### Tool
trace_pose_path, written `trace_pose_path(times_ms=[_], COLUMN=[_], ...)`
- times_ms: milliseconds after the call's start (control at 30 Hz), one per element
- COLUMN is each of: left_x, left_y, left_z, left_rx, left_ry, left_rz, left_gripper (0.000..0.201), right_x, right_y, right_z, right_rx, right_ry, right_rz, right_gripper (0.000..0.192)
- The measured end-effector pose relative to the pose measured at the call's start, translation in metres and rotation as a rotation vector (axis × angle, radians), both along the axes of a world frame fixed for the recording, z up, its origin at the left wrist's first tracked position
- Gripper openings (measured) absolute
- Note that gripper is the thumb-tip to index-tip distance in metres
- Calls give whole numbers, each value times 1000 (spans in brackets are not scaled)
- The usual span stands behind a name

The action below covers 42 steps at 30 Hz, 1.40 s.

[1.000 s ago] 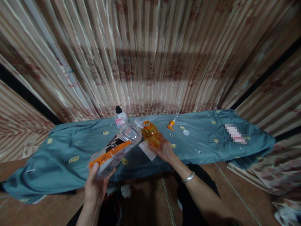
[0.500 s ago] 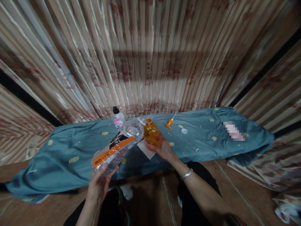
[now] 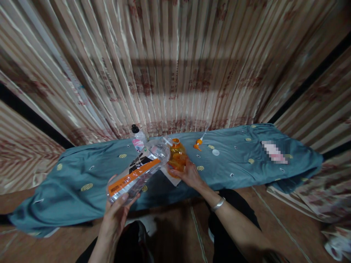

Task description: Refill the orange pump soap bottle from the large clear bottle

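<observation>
My left hand point(image 3: 119, 206) grips the base of a large clear plastic bottle point(image 3: 137, 173) with an orange, black and white label. The bottle is tilted, its neck up and to the right, beside the mouth of an amber bottle point(image 3: 178, 157). Whether liquid flows between them I cannot tell. Around the amber bottle's lower side, the fingers of my right hand point(image 3: 189, 173) are closed; its mouth has no cap. Partly under the two bottles lies a white sheet point(image 3: 171, 178). Behind them on the cloth rests an orange pump top point(image 3: 197, 143) with a pale tube.
A teal patterned cloth point(image 3: 227, 164) covers the long narrow surface. At the back stands a clear bottle with a black cap point(image 3: 137, 138). A white disc point(image 3: 215, 152) lies right of the pump top, and a blurred pink item point(image 3: 274, 152) farther right. Pleated curtains point(image 3: 175, 73) hang behind.
Both bottles have shifted slightly to the right, still held in the same hands. The rest of the scene looks the same apart from a small camera shift.
</observation>
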<state>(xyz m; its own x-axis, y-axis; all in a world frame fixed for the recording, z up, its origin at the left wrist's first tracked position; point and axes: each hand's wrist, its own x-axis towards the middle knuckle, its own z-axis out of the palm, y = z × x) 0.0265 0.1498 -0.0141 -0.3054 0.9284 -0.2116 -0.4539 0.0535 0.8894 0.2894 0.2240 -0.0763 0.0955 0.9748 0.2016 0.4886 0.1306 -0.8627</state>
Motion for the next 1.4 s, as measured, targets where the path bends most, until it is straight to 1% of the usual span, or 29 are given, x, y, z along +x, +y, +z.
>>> trace_pose_path(times_ms=[133, 300, 500, 567, 700, 767, 900, 1000, 1167, 1333, 1400], left_x=[0, -1, -3, -4, -7, -8, -13, -17, -17, -13, -12], left_y=[-1, -3, -3, -3, -2, -1, 3, 6, 7, 7, 7], left_z=[3, 2, 0, -1, -3, -4, -6, -6, -6, -9, -10], left_rx=[0, 11, 8, 10, 21, 24, 0, -18, 2, 22, 24], left_ry=[17, 36, 75, 88, 92, 98, 119, 122, 124, 142, 147], left_rz=[14, 1, 28, 41, 54, 59, 95, 96, 90, 148, 148], left_gripper=[80, 80, 84, 80, 58, 53, 61, 67, 65, 63, 62], right_x=[2, 3, 5, 6, 6, 7, 7, 6, 5, 6, 7], right_y=[-2, -3, -2, -1, 0, 1, 1, 0, 1, 2, 2], right_z=[1, 2, -3, -5, -6, -6, -7, -9, -11, -13, -13], right_rx=[-1, 8, 20, 16, 6, 5, 13, 35, 36, 57, 44], right_ry=[8, 27, 10, 1, 8, 5, -26, -24, -45, -59, -60], right_rz=[40, 58, 101, 109, 119, 120, 123, 118, 84, 77, 89], right_gripper=[69, 64, 70, 72, 79, 80, 78, 77, 81, 70, 68])
